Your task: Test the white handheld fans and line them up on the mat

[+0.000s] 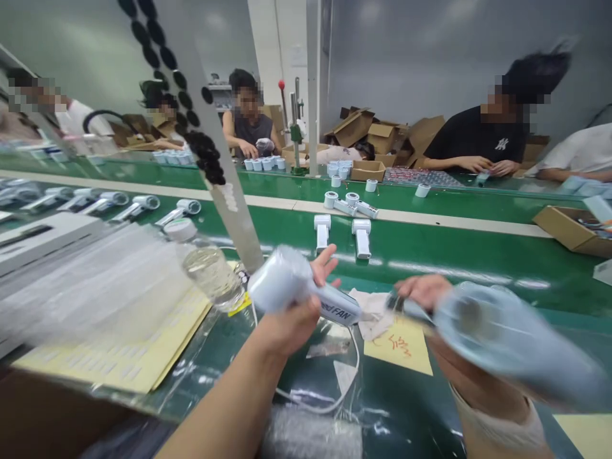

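My left hand [291, 322] is closed around a light-blue handheld fan [282, 280], its handle pointing right with "FAN" printed on it; some fingers stick out behind the handle. At the right, my right hand [425, 293] has its fingers curled at the narrow end of a light-blue fan-shaped piece [516, 350]. Motion smears this piece, and its wide round part lies in front of my right forearm. A dark bit shows at my right fingertips, too blurred to name. Below and between the hands are a yellow note [399, 344] with red writing, a white tissue [370, 312] and a white cable [354, 370].
Two fans [362, 239] lie ahead on the green bench [454, 236], with several more [136, 207] at left. A clear bottle [210, 264] stands beside a slanted post [215, 159] and plastic-covered yellow sheets [138, 363]. A cardboard box [574, 229] is at right. Co-workers sit opposite.
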A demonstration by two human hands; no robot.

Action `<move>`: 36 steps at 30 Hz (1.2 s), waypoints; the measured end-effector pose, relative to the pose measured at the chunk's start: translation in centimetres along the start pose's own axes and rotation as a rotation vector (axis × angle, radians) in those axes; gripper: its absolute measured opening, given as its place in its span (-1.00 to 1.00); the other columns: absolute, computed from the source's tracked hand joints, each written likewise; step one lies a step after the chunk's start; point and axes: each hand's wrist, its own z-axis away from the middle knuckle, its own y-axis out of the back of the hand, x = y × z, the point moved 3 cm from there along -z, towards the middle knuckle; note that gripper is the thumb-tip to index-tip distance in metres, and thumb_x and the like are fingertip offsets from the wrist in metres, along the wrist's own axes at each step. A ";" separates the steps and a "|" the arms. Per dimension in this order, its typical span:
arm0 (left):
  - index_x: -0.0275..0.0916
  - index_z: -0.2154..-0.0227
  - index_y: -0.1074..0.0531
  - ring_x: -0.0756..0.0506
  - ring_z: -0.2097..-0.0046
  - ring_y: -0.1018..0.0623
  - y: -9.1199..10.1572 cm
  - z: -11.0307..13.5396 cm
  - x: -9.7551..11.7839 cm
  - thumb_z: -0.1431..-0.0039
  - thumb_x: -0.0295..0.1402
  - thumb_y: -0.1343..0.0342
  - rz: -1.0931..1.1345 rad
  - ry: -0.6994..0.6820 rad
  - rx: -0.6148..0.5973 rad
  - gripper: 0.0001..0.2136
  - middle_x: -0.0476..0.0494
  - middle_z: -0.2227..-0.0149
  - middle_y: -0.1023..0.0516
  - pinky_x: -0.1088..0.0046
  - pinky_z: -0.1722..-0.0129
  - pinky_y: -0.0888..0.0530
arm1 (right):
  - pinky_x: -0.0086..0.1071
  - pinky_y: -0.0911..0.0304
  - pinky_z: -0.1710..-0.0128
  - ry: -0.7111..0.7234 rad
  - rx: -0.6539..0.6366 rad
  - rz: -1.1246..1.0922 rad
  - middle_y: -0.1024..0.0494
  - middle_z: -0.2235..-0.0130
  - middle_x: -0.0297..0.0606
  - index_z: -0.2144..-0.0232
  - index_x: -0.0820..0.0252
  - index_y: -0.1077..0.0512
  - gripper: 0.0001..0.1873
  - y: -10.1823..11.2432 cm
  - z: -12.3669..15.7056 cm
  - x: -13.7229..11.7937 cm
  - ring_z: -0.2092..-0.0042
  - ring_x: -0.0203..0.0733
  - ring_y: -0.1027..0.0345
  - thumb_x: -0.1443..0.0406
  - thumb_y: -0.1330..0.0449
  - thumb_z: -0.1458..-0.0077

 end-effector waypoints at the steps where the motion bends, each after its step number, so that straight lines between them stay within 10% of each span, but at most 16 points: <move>1: -0.15 0.46 -0.50 -0.30 -0.23 -0.38 -0.2 -0.1 -0.1 0.23 -0.32 -0.47 -0.005 -0.016 -0.019 -0.73 -0.14 -0.09 -0.50 0.08 -0.20 -0.36 | 0.01 -0.42 0.00 0.004 0.038 -0.026 -0.52 0.26 -0.30 0.34 -0.08 -0.45 -0.89 -0.4 0.0 0.0 0.10 0.00 -0.49 0.09 -0.25 -0.17; 5: -0.14 0.43 -0.51 -0.22 -0.13 -0.48 0.1 -0.3 -0.3 0.20 -0.39 -0.46 -0.083 -0.077 0.109 -0.74 -0.10 0.04 -0.56 0.23 -0.11 -0.46 | 0.10 -0.33 -0.12 -0.111 0.173 -0.138 -0.59 0.11 -0.23 0.24 -0.01 -0.48 -0.89 -0.8 0.5 1.4 -0.07 0.07 -0.44 0.21 -0.27 -0.14; 13: -0.24 0.40 -0.44 0.01 0.54 -0.45 0.9 -0.6 -1.4 0.23 -0.08 -0.45 0.112 0.247 0.241 -0.57 0.05 0.56 -0.46 0.47 0.54 -0.48 | -0.29 -0.19 0.55 -0.479 0.333 0.438 -0.35 0.58 -0.42 0.53 0.10 -0.33 -0.71 0.4 1.0 5.1 0.52 -0.22 -0.19 0.17 -0.38 0.12; 17: -0.27 0.31 -0.50 0.01 0.45 -0.53 0.8 -0.5 -1.9 0.30 -0.36 -0.47 0.085 0.334 0.216 -0.59 -0.01 0.45 -0.54 0.51 0.43 -0.49 | -0.32 -0.16 0.56 -0.553 0.346 0.421 -0.41 0.52 -0.38 0.42 0.13 -0.35 -0.68 0.9 0.9 5.8 0.49 -0.21 -0.22 0.14 -0.37 0.14; 22: -0.26 0.27 -0.55 -0.02 0.36 -0.55 0.7 -0.8 -2.4 0.23 -0.25 -0.44 0.155 0.307 0.231 -0.60 -0.13 0.23 -0.61 0.47 0.39 -0.51 | -0.24 -0.21 0.48 -0.524 0.330 0.559 -0.40 0.47 -0.32 0.48 0.10 -0.33 -0.68 1.1 0.6 5.5 0.43 -0.13 -0.25 0.15 -0.39 0.20; 27: -0.25 0.28 -0.57 -0.01 0.43 -0.49 0.9 -0.3 -2.1 0.27 -0.33 -0.48 -0.093 0.186 0.189 -0.60 -0.05 0.39 -0.56 0.45 0.40 -0.46 | -0.22 -0.34 0.49 -0.411 0.117 -0.285 -0.48 0.32 -0.22 0.43 0.08 -0.34 -0.64 -0.1 0.4 3.9 0.40 -0.12 -0.37 -0.04 -0.27 0.02; 36: -0.05 0.22 -0.55 -0.32 -0.29 -0.32 0.3 0.1 -0.6 0.18 -0.34 -0.45 -0.199 -0.090 -0.084 -0.62 -0.13 0.20 -0.58 0.05 -0.27 -0.29 | 0.10 -0.44 0.01 -0.330 0.061 -0.222 -0.64 0.19 -0.27 0.33 -0.02 -0.46 -0.78 -0.5 0.3 2.5 0.07 0.07 -0.54 0.12 -0.39 0.00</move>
